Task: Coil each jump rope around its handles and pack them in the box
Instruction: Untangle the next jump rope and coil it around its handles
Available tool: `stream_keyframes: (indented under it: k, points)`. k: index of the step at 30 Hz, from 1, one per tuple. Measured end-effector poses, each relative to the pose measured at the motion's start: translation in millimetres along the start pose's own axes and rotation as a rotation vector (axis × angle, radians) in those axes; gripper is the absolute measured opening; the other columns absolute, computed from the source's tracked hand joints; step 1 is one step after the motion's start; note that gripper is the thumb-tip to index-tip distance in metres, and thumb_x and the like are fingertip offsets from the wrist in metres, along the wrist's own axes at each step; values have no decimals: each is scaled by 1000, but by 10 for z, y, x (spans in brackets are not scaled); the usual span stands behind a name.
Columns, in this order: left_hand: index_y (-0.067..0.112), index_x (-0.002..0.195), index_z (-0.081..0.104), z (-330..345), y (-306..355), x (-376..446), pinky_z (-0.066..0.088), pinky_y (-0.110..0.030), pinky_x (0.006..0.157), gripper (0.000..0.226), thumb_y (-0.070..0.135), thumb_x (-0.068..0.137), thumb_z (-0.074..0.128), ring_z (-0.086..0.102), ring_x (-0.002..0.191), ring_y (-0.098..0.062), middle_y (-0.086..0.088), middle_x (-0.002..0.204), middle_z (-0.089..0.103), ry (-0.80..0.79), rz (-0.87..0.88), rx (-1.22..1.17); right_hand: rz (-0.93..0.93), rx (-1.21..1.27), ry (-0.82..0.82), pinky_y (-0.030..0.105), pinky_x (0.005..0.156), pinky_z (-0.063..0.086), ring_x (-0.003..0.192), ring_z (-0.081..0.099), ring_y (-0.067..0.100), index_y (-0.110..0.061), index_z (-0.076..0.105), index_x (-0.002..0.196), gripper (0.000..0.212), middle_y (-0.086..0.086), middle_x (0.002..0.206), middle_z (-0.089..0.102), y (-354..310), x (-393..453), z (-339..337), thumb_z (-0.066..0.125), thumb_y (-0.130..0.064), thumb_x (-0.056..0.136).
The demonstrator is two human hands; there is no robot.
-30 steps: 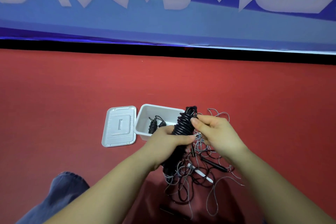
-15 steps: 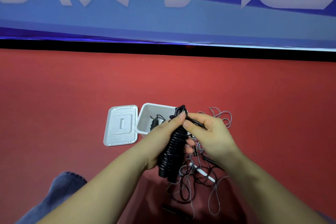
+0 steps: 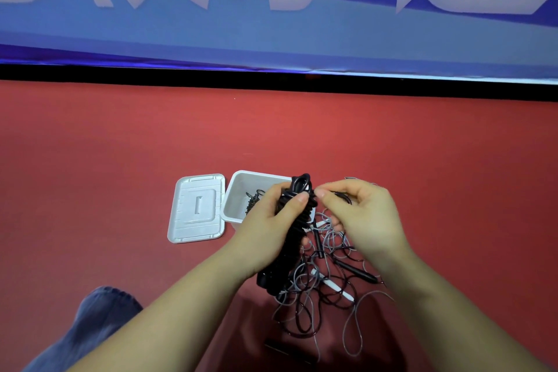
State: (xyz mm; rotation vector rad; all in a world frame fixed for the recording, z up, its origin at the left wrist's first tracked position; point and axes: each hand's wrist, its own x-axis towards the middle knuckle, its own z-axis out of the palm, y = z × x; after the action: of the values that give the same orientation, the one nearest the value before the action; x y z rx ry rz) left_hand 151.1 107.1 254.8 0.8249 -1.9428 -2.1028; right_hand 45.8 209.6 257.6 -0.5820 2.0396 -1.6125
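Observation:
My left hand (image 3: 268,226) grips a black jump rope (image 3: 291,238) coiled tightly around its handles, held upright over the floor. My right hand (image 3: 362,217) pinches the rope's loose black end just right of the coil's top loop. Behind the left hand stands the open white box (image 3: 241,190), with one coiled black rope (image 3: 253,201) inside. A tangle of grey and black ropes (image 3: 326,287) with black and white handles lies on the floor under my hands.
The box's white lid (image 3: 197,208) lies flat on the red floor left of the box. A knee in blue jeans (image 3: 99,320) is at the lower left. A blue banner wall (image 3: 271,24) runs across the back.
The coiled rope has tilted more upright and shifted slightly left toward the box. My right hand moved from the coil's top out to the right, drawing the rope's end with it.

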Motion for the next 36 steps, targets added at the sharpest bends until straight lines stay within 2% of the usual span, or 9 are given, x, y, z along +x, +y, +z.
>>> stream_keyframes:
  k: [3, 7, 11, 16, 22, 25, 27, 30, 36]
  points:
    - [24, 107, 53, 13, -13, 5, 51, -32, 59, 15, 33, 95, 49, 62, 60, -22, -5, 81, 60, 2, -35, -25, 38, 223, -28, 13, 52, 48, 50, 57, 3, -9, 69, 85, 6, -8, 56, 64, -69, -11, 1, 69, -5, 80]
    - [19, 109, 54, 6, -3, 2, 52, -31, 56, 28, 41, 95, 45, 62, 61, -24, -3, 75, 60, 12, -72, -71, 58, 364, -216, 19, 72, 56, 71, 67, 10, -14, 69, 94, 24, 4, 79, 69, -119, -23, -8, 70, -10, 70]
    - [16, 109, 56, -1, -21, 15, 50, -28, 51, 35, 44, 97, 39, 62, 58, -24, -1, 66, 61, 30, -87, -84, -89, 139, -198, 21, 70, 53, 69, 66, 8, -17, 72, 90, 17, 4, 82, 69, -102, 0, -43, 67, -4, 80]
    - [15, 106, 58, 14, 0, 10, 51, -30, 53, 35, 43, 98, 37, 60, 56, -25, -9, 71, 60, 8, -111, -173, -314, -84, -128, 12, 72, 46, 76, 59, 2, -27, 71, 75, 20, -9, 87, 59, -57, 17, -62, 79, -11, 68]
    - [13, 101, 61, -8, 26, 18, 48, -30, 54, 38, 41, 99, 35, 59, 50, -24, -9, 69, 60, -3, -149, -239, -251, -196, -348, 18, 92, 47, 96, 62, 0, -31, 70, 98, 32, -11, 97, 65, -155, 22, -180, 72, -6, 77]
    - [21, 88, 68, -13, 30, 4, 48, -30, 53, 40, 41, 99, 35, 58, 51, -25, -4, 64, 63, -29, -136, -234, -230, -239, -413, 16, 93, 46, 95, 61, -1, -32, 68, 104, 35, -9, 99, 63, -211, 17, -242, 70, -7, 79]
    - [23, 86, 67, 11, 40, -17, 50, -29, 51, 37, 40, 99, 37, 58, 51, -24, -4, 65, 63, -48, -121, -230, -265, -281, -351, 16, 86, 46, 85, 60, 2, -36, 68, 98, 36, -10, 89, 60, -210, 12, -215, 75, -11, 75]
    - [19, 101, 61, 56, 30, -33, 52, -28, 49, 30, 38, 99, 38, 60, 52, -23, -2, 66, 63, -47, -93, -191, -304, -253, -215, 19, 74, 46, 67, 53, 5, -36, 68, 83, 32, -12, 77, 52, -151, 8, -126, 81, -13, 67]
    - [12, 106, 58, 62, 79, -27, 50, -28, 50, 33, 36, 99, 36, 59, 56, -26, -17, 80, 59, 14, -38, -195, -66, 181, 27, 18, 61, 50, 61, 59, 7, -16, 62, 75, 20, -4, 68, 68, -56, -18, 27, 78, -5, 70]
